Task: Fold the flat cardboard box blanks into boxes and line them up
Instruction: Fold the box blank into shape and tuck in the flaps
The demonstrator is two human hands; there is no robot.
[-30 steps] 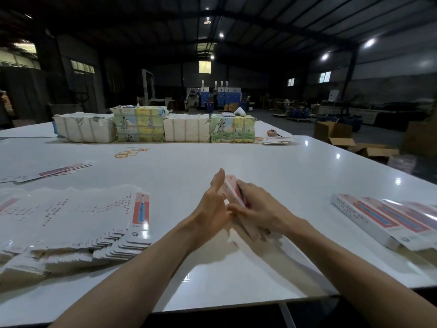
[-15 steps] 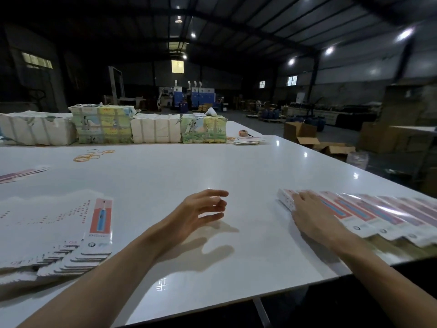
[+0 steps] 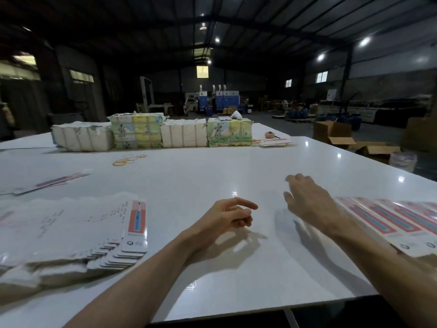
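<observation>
Above the glossy white worktop (image 3: 212,176), both hands hold nothing: left hand (image 3: 227,216) loosely curled, right hand (image 3: 307,200) spread, between fanned flat white-and-red cardboard blanks (image 3: 99,230) and lined-up folded boxes (image 3: 387,221).

A fanned stack of flat box blanks (image 3: 78,235), white with a red end panel showing a blue item, lies on the tabletop (image 3: 212,176) at the left. Long folded boxes (image 3: 387,221) with red and blue faces lie side by side in a row at the right edge.
</observation>
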